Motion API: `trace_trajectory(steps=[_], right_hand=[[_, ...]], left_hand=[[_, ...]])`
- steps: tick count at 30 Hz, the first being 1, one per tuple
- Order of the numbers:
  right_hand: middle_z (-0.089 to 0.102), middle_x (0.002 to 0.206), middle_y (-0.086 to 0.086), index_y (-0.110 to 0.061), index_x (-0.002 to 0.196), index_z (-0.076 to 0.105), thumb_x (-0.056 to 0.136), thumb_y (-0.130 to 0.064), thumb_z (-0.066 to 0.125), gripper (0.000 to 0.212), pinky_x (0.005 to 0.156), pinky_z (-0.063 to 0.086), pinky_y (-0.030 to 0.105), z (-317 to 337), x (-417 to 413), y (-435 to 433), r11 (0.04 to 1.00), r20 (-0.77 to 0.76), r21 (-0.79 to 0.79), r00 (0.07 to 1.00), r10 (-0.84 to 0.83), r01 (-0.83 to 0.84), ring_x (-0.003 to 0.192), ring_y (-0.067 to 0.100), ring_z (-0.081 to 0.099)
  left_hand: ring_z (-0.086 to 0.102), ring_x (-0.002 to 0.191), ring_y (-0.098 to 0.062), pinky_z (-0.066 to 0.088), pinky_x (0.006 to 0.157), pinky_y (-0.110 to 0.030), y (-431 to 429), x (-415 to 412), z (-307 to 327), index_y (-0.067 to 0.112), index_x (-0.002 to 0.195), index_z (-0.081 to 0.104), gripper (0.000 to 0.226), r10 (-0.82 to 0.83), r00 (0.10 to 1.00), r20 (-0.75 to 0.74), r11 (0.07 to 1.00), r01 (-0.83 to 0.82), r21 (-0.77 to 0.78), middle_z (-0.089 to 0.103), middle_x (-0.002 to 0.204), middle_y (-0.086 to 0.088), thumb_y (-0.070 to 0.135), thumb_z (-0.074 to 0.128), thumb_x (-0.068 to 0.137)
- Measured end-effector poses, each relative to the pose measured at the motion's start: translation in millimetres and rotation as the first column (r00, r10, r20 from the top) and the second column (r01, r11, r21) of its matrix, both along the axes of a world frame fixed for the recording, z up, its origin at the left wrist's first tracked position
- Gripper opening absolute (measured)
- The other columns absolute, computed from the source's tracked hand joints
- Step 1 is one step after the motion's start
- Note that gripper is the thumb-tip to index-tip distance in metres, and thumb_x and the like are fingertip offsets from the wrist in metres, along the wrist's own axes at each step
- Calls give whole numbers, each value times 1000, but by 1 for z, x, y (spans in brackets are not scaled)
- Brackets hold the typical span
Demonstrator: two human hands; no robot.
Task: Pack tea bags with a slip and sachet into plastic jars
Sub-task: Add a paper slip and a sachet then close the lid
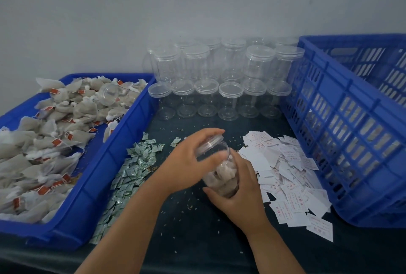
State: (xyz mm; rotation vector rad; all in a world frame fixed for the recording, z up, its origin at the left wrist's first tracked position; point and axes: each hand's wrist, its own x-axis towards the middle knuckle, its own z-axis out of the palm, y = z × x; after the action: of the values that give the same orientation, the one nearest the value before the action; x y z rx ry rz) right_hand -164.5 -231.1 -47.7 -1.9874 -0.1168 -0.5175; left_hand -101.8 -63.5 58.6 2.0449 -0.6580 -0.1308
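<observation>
The right hand [241, 194] gripped a jar [219, 185] full of tea bags [226, 170] while the left hand [191, 161] held its lid [212, 143] at the mouth; many empty jars [230, 97] stood behind.

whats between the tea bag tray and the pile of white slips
Head view: green sachets beside the tray, then a filled jar in the right hand, its lid in the left hand.
</observation>
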Motion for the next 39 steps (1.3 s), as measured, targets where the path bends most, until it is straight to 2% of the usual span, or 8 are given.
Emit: trace_trajectory(steps=[6, 11, 18, 23, 28, 31, 34, 39], right_hand=[[50, 144, -25, -23, 157, 40, 75, -55, 85, 99, 106, 36, 4, 4, -1, 7, 998, 67, -39, 997, -48, 51, 133, -15, 47], [55, 146, -20, -20, 158, 47, 74, -58, 85, 100, 99, 42, 5, 1, -2, 4, 999, 13, -32, 999, -32, 32, 133, -12, 49], [70, 136, -4, -29, 150, 54, 79, -25, 94, 81, 100, 59, 34, 0, 1, -5, 946, -1, 259, 980, 201, -194, 128, 20, 68], [74, 127, -1, -30, 141, 60, 82, -14, 87, 66, 95, 56, 22, 2, 1, -7, 874, -20, 374, 940, 341, -309, 121, 21, 71], [70, 130, -10, -34, 144, 55, 76, -33, 96, 79, 93, 59, 31, -2, 0, 5, 964, -17, 201, 984, 179, -172, 120, 17, 70], [73, 114, -6, -30, 131, 59, 74, -43, 96, 68, 81, 63, 39, -6, 0, 4, 979, -16, 154, 991, 135, -131, 104, 20, 73], [76, 115, 1, -31, 132, 62, 80, -17, 94, 63, 84, 61, 32, -6, -3, -5, 884, 10, 359, 948, 317, -299, 106, 24, 76], [73, 125, 1, -25, 143, 58, 79, -15, 92, 73, 94, 60, 35, -4, 0, 0, 908, 49, 292, 953, 300, -301, 118, 25, 72]], left_hand=[[39, 128, 0, 36, 103, -26, -11, -9, 7, 60, 144, 40, 76, -38, 972, 232, 926, -53, 375, 40, 133, 29, 84, 65, 76], [48, 122, -9, 44, 107, -35, -24, -19, 2, 49, 130, 48, 59, 38, 941, 336, 887, -187, 423, 47, 130, 21, 74, 66, 80], [61, 116, -9, 49, 99, -35, -16, -7, 15, 40, 105, 72, 33, -139, 957, 255, 968, 77, 238, 61, 121, 21, 66, 66, 86], [66, 116, -22, 51, 102, -34, -5, -1, 13, 11, 98, 80, 18, -259, 965, 39, 964, 261, -56, 70, 119, 2, 27, 70, 98], [46, 136, -1, 38, 107, -25, -11, -13, 15, 42, 142, 55, 47, 30, 994, 108, 928, -68, 366, 52, 145, 26, 54, 49, 97], [55, 111, 4, 42, 89, -23, -26, -23, 16, 46, 115, 61, 46, 142, 956, 257, 885, -239, 400, 60, 120, 29, 79, 45, 87], [64, 107, -1, 52, 93, -33, -20, -21, 21, 39, 98, 68, 27, -49, 964, 260, 963, -23, 267, 67, 108, 24, 64, 63, 88], [57, 131, -4, 48, 109, -33, -3, -11, 28, 23, 113, 77, 24, -215, 970, 114, 968, 196, 159, 67, 133, 15, 39, 74, 95]])
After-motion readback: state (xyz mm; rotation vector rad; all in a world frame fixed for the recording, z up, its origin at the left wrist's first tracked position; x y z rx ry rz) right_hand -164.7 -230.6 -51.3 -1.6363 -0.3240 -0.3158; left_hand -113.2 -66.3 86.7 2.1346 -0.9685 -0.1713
